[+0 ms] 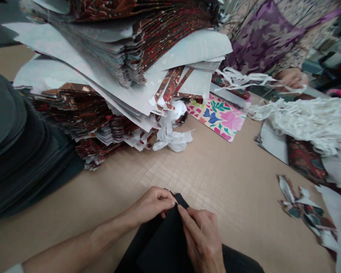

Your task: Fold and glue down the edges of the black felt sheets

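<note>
A piece of black fabric (161, 242) lies bunched at the near edge of the view, its tip raised between my hands. My left hand (156, 203) comes in from the left and pinches that tip between thumb and forefinger. Close against it, my right hand (200, 235) grips the same fabric from the right, its forefinger pointing to the pinched spot. The fingertips of both hands nearly meet there. Whatever small detail sits between them is too small to make out.
Tall stacks of patterned brown and white cut pieces (122, 64) stand at the back. Dark round-edged pieces (19, 144) are piled left. A floral card (216, 117), white strips (309, 117) and patterned scraps (304, 208) lie right. Another person's hand (291, 79) holds white strips.
</note>
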### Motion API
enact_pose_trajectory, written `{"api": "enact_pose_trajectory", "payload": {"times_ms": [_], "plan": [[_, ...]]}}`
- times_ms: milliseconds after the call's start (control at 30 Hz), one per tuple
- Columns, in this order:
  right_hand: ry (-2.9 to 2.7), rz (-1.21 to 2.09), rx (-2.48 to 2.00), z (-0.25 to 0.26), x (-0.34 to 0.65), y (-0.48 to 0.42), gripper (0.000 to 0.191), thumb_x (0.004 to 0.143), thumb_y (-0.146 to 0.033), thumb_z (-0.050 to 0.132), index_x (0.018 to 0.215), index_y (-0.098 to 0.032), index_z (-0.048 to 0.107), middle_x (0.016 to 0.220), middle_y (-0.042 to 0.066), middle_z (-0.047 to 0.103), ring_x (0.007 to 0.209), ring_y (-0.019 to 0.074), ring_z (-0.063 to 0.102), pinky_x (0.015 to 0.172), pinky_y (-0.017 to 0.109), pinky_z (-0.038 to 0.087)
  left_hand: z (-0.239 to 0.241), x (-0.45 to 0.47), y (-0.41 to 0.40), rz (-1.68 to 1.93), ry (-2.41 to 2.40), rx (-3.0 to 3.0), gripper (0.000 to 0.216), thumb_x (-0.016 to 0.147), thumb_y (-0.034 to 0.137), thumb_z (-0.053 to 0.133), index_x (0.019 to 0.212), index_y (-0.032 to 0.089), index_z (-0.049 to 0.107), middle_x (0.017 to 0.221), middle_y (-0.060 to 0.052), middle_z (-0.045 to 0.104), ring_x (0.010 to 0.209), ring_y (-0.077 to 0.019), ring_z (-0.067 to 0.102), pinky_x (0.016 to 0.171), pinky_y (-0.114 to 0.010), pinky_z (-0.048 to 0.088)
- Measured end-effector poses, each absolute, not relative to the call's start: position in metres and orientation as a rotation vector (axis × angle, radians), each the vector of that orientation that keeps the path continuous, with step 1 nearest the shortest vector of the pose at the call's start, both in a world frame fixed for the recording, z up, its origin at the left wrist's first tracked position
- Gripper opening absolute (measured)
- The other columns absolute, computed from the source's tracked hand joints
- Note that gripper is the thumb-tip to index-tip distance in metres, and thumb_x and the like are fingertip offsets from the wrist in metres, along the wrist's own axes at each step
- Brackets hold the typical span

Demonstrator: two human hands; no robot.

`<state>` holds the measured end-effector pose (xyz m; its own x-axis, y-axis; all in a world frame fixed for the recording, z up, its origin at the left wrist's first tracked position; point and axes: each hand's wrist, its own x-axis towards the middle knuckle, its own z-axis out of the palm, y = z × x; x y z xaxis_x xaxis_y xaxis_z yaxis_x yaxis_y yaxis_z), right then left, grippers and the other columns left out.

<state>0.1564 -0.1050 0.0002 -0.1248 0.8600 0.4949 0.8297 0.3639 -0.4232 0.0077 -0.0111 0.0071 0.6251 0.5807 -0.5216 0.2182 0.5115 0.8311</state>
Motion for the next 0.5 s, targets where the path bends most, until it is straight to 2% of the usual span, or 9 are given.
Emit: {"api": "enact_pose_trajectory", "payload": {"times_ms": [133, 300, 500], "plan": [[-1.939, 0.081, -1.512, -0.001, 0.155, -0.107, 0.035, 0.084, -0.005, 0.047, 0.116, -0.017, 0.054, 0.085, 0.006, 0.059, 0.069, 0.0129, 0.053, 0.064, 0.031, 0.040, 0.003, 0.009, -0.012, 0.215, 0.896, 1.070, 0.036, 0.068, 0.046, 0.058, 0.070, 0.011, 0.060, 0.057, 0.002, 0.049, 0.053, -0.0097, 0.044, 0.049, -0.020, 0.036], [-1.940, 0.170, -1.598, -0.001, 0.176, -0.131, 0.040, 0.084, -0.015, 0.054, 0.123, -0.013, 0.046, 0.077, 0.003, 0.062, 0.067, 0.0126, 0.057, 0.065, 0.029, 0.043, -0.008, 0.010, -0.016, 0.291, 0.940, 1.327, 0.023, 0.075, 0.033, 0.051, 0.071, 0.013, 0.061, 0.058, 0.003, 0.048, 0.053, -0.0084, 0.041, 0.049, -0.019, 0.031], [-2.042, 0.132, -1.626, -0.006, 0.219, -0.172, 0.019, 0.081, -0.016, 0.057, 0.100, -0.018, 0.057, 0.079, 0.002, 0.065, 0.068, 0.0130, 0.062, 0.065, 0.027, 0.046, -0.013, 0.011, -0.017, 0.349, 1.020, 1.728, 0.013, 0.077, 0.017, 0.048, 0.069, 0.017, 0.058, 0.060, 0.004, 0.049, 0.055, -0.0089, 0.043, 0.052, -0.019, 0.031]]}}
